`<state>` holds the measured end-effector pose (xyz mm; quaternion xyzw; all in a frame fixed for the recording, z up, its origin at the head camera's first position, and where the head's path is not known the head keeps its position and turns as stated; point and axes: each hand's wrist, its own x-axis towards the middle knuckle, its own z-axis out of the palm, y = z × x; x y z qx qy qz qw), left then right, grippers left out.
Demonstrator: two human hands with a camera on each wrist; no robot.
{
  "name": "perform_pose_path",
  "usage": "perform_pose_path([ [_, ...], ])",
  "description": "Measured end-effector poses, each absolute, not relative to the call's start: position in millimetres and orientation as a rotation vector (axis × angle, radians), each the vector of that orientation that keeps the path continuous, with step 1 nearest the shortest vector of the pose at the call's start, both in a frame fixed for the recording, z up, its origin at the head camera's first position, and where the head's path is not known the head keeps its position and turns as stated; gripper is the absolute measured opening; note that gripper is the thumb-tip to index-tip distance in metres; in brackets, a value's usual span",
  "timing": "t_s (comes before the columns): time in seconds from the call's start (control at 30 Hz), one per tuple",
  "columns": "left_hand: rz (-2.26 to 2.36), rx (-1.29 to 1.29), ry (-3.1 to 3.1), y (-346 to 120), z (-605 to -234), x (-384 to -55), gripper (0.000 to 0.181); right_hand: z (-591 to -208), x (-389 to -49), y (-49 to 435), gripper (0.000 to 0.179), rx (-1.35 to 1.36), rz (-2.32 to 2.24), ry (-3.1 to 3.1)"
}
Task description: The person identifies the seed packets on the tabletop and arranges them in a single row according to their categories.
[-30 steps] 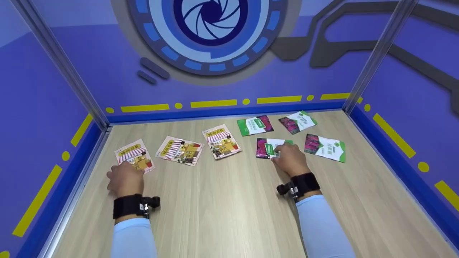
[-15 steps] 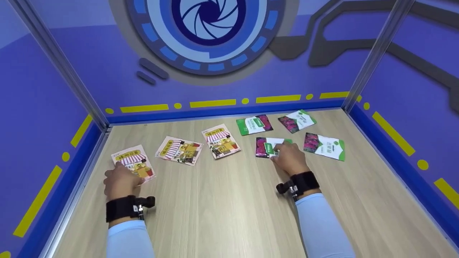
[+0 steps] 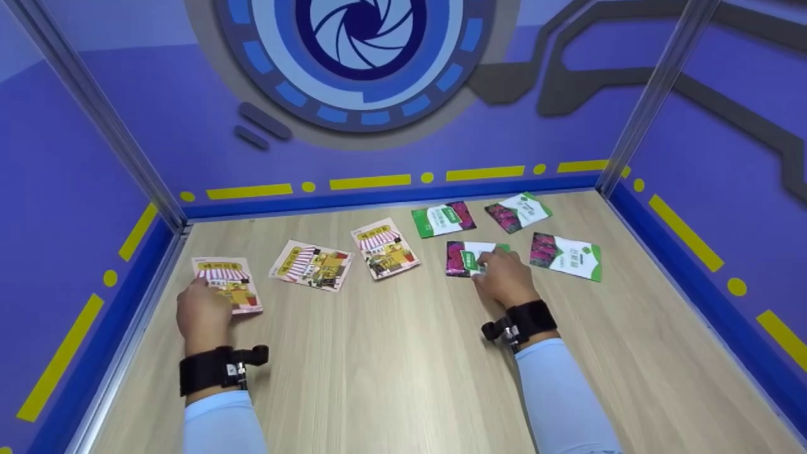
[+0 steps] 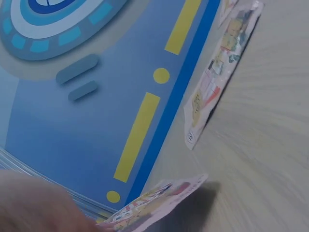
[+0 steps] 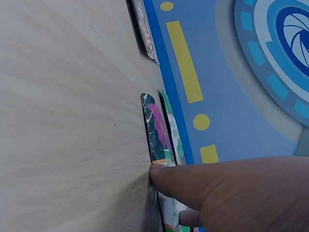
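At the left of the table, my left hand [image 3: 203,315] grips the left edge of a pink packet [image 3: 238,291] printed with a striped awning. In the left wrist view this pink packet [image 4: 164,200] is tilted, its near edge raised above a shadow. My right hand [image 3: 506,279] holds a flower seed packet [image 3: 456,260], white and green with magenta blooms, flat on the table. The right wrist view shows the thumb [image 5: 178,179] at the near edge of that seed packet [image 5: 157,130]; the other fingers are mostly hidden.
Two more pink packets, a sideways one [image 3: 315,265] and a more upright one [image 3: 386,249], lie mid-table. Other flower seed packets lie at the back [image 3: 444,219], back right [image 3: 519,212] and right [image 3: 566,256]. Blue-purple walls [image 3: 315,151] enclose the wooden table [image 3: 378,366].
My left hand has drawn its pink packet toward the left and slightly nearer, turning it straighter. My right hand has stayed on its seed packet.
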<state>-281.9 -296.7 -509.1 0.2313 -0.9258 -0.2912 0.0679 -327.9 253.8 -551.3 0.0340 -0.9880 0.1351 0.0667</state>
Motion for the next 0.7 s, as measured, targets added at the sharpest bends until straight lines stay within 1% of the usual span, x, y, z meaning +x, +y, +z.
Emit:
perform_pose_path([
  [0.3, -1.023, 0.595, -2.569, -281, -492, -285, 0.052, -550, -328, 253, 0.039, 0.111, 0.409, -2.997],
  [0.5, -1.189, 0.557, -2.413, -258, -475, -286, 0.046, -546, -328, 252, 0.042, 0.136, 0.399, -2.974],
  [0.7, -1.423, 0.461, -2.217, -227, -475, -293, 0.045, -536, -328, 241, 0.043, 0.186, 0.560, -2.937],
])
